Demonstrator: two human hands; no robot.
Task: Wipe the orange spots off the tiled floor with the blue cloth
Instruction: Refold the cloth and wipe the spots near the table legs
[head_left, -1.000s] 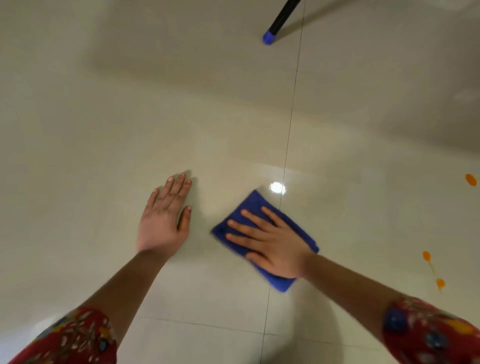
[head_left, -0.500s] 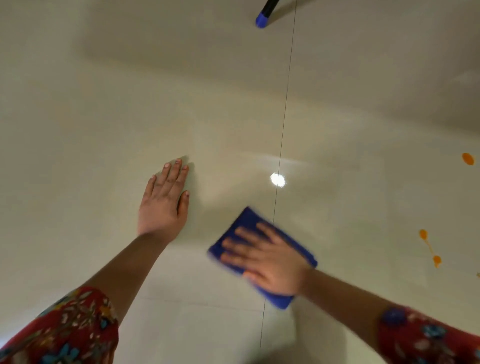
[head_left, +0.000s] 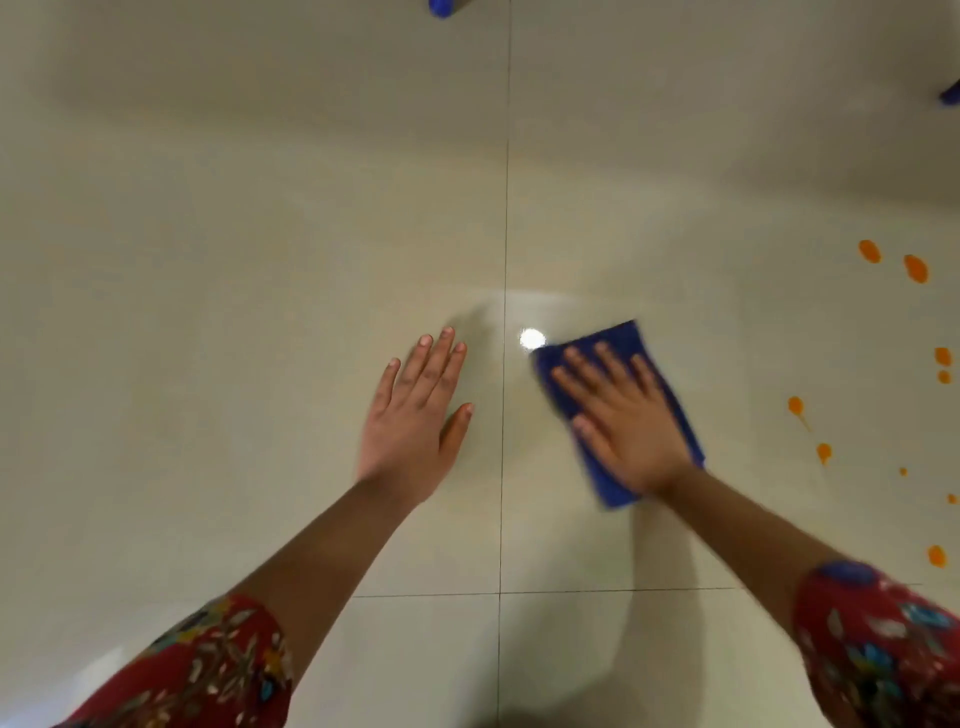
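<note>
blue cloth (head_left: 628, 343) mostly hidden under right hand (head_left: 631, 431), blurred edges, blue object (head_left: 440, 6) cut off at top edge

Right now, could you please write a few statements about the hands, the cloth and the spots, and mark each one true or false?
1. The right hand lies flat on the cloth. True.
2. The left hand holds a second cloth. False: it rests bare on the floor.
3. Orange spots remain right of the cloth. True.
4. The cloth covers a spot by the left hand. False: no spot shows there.
</note>
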